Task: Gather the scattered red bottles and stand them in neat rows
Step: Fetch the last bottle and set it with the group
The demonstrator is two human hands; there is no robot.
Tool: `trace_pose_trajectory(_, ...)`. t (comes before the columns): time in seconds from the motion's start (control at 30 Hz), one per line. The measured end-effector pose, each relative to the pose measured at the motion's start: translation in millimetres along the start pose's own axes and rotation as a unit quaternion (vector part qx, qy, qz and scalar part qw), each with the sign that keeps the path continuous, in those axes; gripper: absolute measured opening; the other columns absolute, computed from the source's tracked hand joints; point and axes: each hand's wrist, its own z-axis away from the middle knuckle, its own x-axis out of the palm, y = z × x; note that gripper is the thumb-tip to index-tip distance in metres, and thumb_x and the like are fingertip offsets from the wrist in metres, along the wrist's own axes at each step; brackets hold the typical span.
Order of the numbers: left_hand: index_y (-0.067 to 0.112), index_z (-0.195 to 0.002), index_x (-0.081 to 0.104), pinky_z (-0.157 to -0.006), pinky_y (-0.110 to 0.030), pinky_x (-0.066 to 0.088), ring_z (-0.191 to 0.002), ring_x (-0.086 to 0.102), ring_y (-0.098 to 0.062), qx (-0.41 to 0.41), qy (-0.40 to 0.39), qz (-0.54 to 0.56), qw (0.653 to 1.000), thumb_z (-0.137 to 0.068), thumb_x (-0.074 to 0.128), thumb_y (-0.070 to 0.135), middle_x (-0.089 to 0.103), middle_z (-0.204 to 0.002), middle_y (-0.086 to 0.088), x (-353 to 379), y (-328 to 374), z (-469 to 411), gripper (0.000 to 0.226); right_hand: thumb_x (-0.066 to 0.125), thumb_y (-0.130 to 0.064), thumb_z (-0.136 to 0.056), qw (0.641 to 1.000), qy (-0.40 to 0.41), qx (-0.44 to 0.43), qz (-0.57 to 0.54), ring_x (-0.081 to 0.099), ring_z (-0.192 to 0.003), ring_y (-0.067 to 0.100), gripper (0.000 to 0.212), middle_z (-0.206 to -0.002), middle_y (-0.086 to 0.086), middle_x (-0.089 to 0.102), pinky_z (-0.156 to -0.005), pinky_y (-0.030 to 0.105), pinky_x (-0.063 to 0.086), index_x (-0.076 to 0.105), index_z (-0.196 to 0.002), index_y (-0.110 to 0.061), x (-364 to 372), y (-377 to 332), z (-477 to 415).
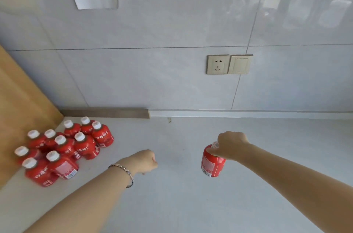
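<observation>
Several red bottles with white caps (65, 148) stand upright in a tight group at the left of the pale counter (181, 204), beside a wooden panel. My right hand (230, 146) grips the neck and cap of one more red bottle (212, 164), held upright to the right of the middle, apart from the group. My left hand (146, 161) is curled into a loose fist with nothing in it, between the group and the held bottle. A metal bracelet sits on the left wrist.
A wooden panel (21, 110) stands along the counter's left edge. A grey tiled wall rises behind, with a socket and switch plate (229, 64). A grey strip (105, 113) lies along the wall's base.
</observation>
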Motion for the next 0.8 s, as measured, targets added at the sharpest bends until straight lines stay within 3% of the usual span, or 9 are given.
trace_pose_trajectory(0.2,0.015,-0.086,0.051,-0.065,-0.025,0.040,-0.077,0.053,-0.020,-0.077,0.047,0.084,0.992,-0.090,0.045,0.020,0.057,-0.086,-0.005,-4.9,-86.3,28.3,0.008,0.039,-0.057,-0.087,0.994,0.015,-0.102,0.020,0.051,-0.078,0.019,0.042,-0.082,-0.001,0.054,-0.067,0.025,0.038,0.049,-0.083,-0.017,-3.1,-85.9,-30.9)
trace_pose_trajectory(0.37,0.015,-0.086,0.052,-0.063,-0.025,0.041,-0.065,0.052,-0.015,-0.139,0.070,0.138,0.978,-0.089,0.046,0.021,0.052,-0.065,0.004,-0.3,-167.2,51.1,0.009,0.037,-0.059,-0.088,0.988,0.010,-0.149,0.026,0.051,-0.078,0.019,0.050,-0.082,-0.001,0.054,-0.066,0.025,0.037,0.063,-0.096,-0.017,8.8,-155.6,-51.0)
trace_pose_trajectory(0.5,0.013,-0.079,0.053,-0.064,-0.025,0.043,-0.064,0.054,-0.018,-0.162,0.075,0.183,0.967,-0.084,0.046,0.016,0.060,-0.072,-0.003,-0.2,-237.3,57.6,0.009,0.039,-0.058,-0.087,0.987,0.003,-0.158,0.026,0.053,-0.076,0.019,0.043,-0.080,-0.001,0.056,-0.053,0.022,0.033,0.053,-0.084,-0.017,23.3,-218.5,-70.4)
trace_pose_trajectory(0.7,0.014,-0.059,0.043,-0.065,-0.026,0.037,-0.061,0.045,-0.015,-0.132,0.067,0.135,0.980,-0.089,0.043,0.017,0.047,-0.062,-0.002,-24.7,-346.8,47.5,0.031,0.038,-0.058,-0.087,0.992,-0.002,-0.126,0.017,0.052,-0.075,0.019,0.044,-0.062,-0.005,0.046,-0.057,0.023,0.033,0.051,-0.078,-0.016,26.1,-333.5,-105.7)
trace_pose_trajectory(0.8,0.013,-0.059,0.042,-0.056,-0.025,0.030,-0.062,0.043,-0.017,-0.112,0.052,0.108,0.986,-0.089,0.043,0.020,0.042,-0.061,-0.003,-36.7,-395.7,39.1,0.031,0.035,-0.055,-0.088,0.996,-0.005,-0.088,0.003,0.053,-0.074,0.018,0.046,-0.060,-0.005,0.042,-0.058,0.022,0.034,0.048,-0.067,-0.015,23.4,-386.8,-123.3)
